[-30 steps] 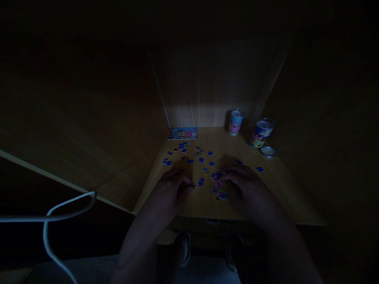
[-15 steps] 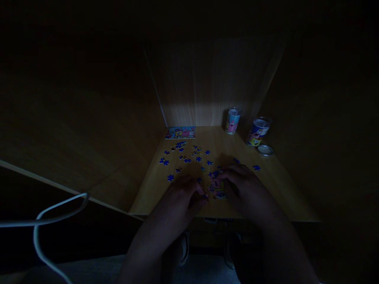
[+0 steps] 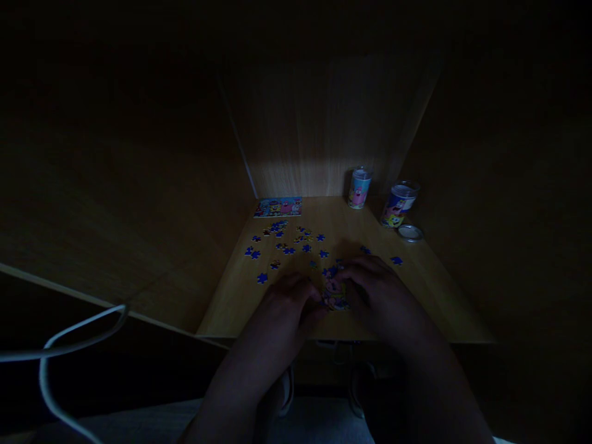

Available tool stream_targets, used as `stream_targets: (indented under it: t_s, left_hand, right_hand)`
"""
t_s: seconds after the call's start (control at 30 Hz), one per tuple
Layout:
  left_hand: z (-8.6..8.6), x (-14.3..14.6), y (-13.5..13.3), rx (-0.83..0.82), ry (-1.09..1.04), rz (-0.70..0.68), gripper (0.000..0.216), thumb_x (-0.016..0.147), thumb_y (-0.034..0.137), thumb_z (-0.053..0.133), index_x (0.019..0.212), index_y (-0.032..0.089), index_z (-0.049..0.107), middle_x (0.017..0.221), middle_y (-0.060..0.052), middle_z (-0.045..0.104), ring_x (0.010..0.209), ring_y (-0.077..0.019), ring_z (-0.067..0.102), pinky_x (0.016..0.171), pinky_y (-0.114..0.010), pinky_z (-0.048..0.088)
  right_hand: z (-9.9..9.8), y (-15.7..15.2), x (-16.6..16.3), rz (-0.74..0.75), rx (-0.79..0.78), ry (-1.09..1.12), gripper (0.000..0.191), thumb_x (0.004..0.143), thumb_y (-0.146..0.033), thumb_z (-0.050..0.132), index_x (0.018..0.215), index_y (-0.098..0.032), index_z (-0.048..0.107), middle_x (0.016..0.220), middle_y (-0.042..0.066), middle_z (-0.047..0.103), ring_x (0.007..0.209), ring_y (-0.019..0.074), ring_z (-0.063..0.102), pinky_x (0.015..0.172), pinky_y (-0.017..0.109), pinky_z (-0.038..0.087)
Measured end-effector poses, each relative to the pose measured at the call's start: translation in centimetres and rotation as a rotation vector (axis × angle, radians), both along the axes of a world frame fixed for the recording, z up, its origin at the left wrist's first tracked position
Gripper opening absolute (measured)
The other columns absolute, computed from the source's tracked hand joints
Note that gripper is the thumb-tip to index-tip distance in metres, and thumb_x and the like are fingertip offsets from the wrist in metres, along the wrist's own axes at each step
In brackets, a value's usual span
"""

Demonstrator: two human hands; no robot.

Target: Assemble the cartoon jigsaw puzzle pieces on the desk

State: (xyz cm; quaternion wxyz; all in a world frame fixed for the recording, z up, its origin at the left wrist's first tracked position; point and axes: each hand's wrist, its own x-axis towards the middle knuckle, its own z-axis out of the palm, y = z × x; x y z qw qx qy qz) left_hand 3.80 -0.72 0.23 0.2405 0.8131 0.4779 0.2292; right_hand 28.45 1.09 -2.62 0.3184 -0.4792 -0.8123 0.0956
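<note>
A small joined patch of cartoon jigsaw lies near the front of the dim wooden desk. My left hand rests just left of it, fingers curled and pinched at its left edge on something I cannot make out. My right hand lies over the patch's right side, fingers bent down onto it. Several loose blue pieces are scattered farther back and to the left. The light is very low.
A printed picture card lies at the back left. Two cartoon tubs stand at the back right with a round lid beside them. Wooden walls enclose the desk. A white cable loops at the lower left.
My left hand has slid right, from among the loose pieces to the left edge of the joined patch. My right hand stays on the patch. The view has shifted slightly.
</note>
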Motion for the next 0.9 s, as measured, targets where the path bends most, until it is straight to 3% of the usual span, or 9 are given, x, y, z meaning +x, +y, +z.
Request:
stream_targets:
  t_s: [0.43,0.57,0.73,0.9]
  left_hand:
    - [-0.2,0.0,0.1,0.028,0.005,-0.005,0.016,0.1,0.01,0.079,0.098,0.024,0.07,0.106,-0.003,0.075,0.104,-0.026,0.072,0.091,-0.042,0.058]
    - [0.4,-0.7,-0.1,0.02,0.038,-0.006,0.015,0.1,0.012,0.078,0.098,0.025,0.071,0.105,-0.003,0.077,0.104,-0.0264,0.074,0.092,-0.042,0.058]
    - [1.6,-3.2,-0.1,-0.007,0.119,0.101,0.01,0.1,0.018,0.077,0.097,0.027,0.076,0.105,-0.003,0.081,0.102,-0.0281,0.077,0.09,-0.043,0.059]
    - [1.3,-5.8,0.9,0.049,0.188,0.243,0.007,0.101,0.023,0.073,0.098,0.027,0.079,0.107,-0.006,0.083,0.1,-0.0289,0.079,0.092,-0.045,0.061]
  right_hand:
    - [0.1,-0.1,-0.1,-0.003,-0.005,-0.009,0.028,0.105,-0.012,0.058,0.114,-0.027,0.08,0.13,0.008,0.079,0.123,0.0283,0.073,0.112,0.055,0.06]
    - [0.2,-0.2,-0.2,-0.014,-0.019,-0.005,0.026,0.106,-0.014,0.06,0.115,-0.028,0.08,0.13,0.008,0.079,0.125,0.0286,0.072,0.114,0.056,0.059]
    - [0.1,-0.1,-0.2,-0.003,-0.02,-0.003,0.026,0.107,-0.015,0.06,0.114,-0.029,0.081,0.131,0.007,0.08,0.126,0.0279,0.073,0.115,0.055,0.06]
    - [-0.3,-0.1,0.0,-0.013,-0.02,0.001,0.026,0.106,-0.016,0.062,0.117,-0.029,0.081,0.134,0.007,0.079,0.127,0.0284,0.073,0.116,0.057,0.06]
